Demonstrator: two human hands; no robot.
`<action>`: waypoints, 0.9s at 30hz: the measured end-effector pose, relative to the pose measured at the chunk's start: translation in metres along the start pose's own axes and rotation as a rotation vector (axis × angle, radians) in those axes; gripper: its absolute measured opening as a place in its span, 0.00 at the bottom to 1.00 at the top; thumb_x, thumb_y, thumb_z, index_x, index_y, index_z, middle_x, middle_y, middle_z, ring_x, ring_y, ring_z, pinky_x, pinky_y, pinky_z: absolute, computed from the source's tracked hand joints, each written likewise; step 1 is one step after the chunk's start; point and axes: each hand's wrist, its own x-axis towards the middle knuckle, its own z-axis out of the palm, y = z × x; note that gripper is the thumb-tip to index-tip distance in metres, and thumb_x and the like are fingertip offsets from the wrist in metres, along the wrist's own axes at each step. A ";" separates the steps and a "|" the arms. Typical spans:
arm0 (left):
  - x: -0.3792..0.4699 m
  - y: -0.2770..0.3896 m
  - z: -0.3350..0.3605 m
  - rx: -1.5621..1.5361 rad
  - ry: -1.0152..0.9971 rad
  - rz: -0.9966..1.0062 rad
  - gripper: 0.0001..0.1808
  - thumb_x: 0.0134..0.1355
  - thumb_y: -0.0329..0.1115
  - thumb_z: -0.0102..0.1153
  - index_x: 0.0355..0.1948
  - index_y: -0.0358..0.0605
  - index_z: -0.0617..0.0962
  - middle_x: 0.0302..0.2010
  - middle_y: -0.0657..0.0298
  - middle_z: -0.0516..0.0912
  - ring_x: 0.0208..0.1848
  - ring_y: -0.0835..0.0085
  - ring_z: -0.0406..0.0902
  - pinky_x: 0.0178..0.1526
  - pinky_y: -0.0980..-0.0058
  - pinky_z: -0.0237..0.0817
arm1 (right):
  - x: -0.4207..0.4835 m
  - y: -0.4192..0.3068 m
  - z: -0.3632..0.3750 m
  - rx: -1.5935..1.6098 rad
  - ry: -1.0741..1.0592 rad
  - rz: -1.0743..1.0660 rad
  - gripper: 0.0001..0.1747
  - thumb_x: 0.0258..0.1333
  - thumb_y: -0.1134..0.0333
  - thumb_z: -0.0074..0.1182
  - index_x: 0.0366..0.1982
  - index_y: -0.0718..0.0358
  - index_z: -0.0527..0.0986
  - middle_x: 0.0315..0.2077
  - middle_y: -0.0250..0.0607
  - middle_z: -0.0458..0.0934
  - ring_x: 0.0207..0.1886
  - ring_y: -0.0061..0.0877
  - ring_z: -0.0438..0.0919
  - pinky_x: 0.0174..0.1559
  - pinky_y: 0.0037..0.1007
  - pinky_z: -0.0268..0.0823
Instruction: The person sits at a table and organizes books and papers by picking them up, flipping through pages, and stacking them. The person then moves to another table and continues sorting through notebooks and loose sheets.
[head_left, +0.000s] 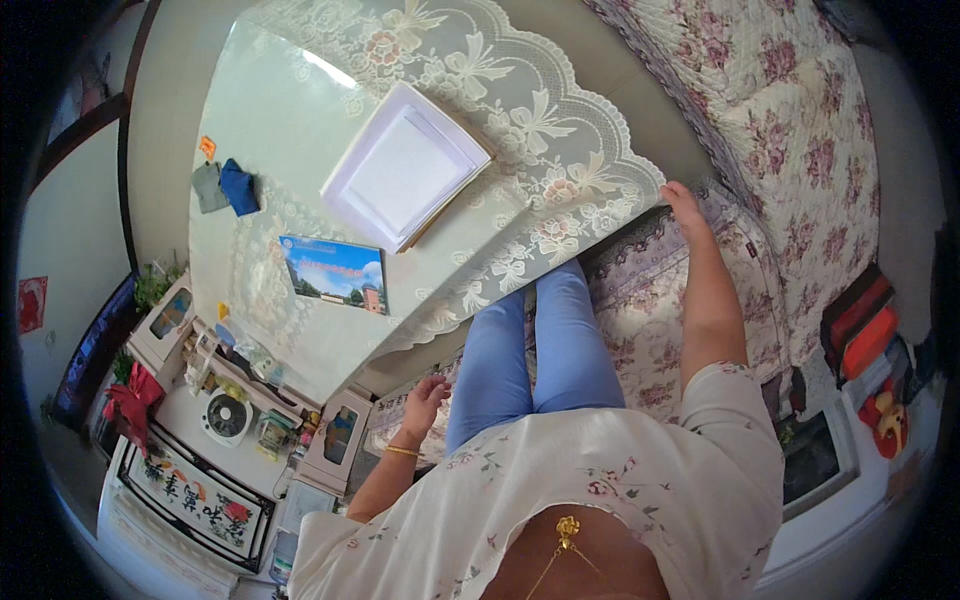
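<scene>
A lace tablecloth (555, 142) with bows and flowers hangs over the edge of a table that has a glossy cover (300, 112). At the cloth's scalloped corner, my right hand (681, 202) pinches the lace edge between thumb and fingers. Low beside my knee, my left hand (427, 405) is empty with its fingers loosely curled and apart, a gold bangle (403, 451) on the wrist. On the tabletop lie a stack of papers (409, 176), a blue picture booklet (337, 274), a folded blue cloth (239, 187), a folded grey cloth (209, 187) and a small orange item (208, 147).
A quilted floral seat cover (645, 330) lies under and beside my legs, and another floral-covered seat (795, 127) stands at the upper right. Left of me, a white cabinet (180, 405) holds a small round fan (226, 416), jars and a red cloth (133, 405). A framed calligraphy piece (196, 499) stands nearby.
</scene>
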 end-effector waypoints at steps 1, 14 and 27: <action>-0.001 -0.003 -0.002 -0.006 0.005 0.013 0.14 0.61 0.33 0.48 0.47 0.38 0.73 0.39 0.62 0.80 0.38 0.76 0.76 0.38 0.79 0.64 | 0.002 0.002 0.000 0.019 0.009 0.026 0.11 0.56 0.60 0.50 0.34 0.60 0.74 0.29 0.25 0.72 0.34 0.14 0.66 0.36 0.20 0.57; -0.008 -0.026 -0.013 -0.142 0.042 -0.010 0.15 0.61 0.36 0.49 0.46 0.41 0.73 0.39 0.63 0.80 0.37 0.76 0.77 0.38 0.78 0.64 | -0.020 -0.010 0.003 0.384 0.392 0.196 0.18 0.51 0.71 0.52 0.46 0.64 0.70 0.42 0.40 0.72 0.45 0.27 0.71 0.44 0.26 0.63; 0.007 -0.056 -0.007 -0.356 0.039 0.000 0.14 0.61 0.37 0.50 0.44 0.41 0.74 0.36 0.64 0.80 0.36 0.77 0.77 0.35 0.80 0.63 | -0.014 -0.094 0.143 -0.099 -0.014 0.109 0.15 0.54 0.57 0.50 0.42 0.55 0.73 0.32 0.31 0.74 0.33 0.16 0.72 0.28 0.21 0.62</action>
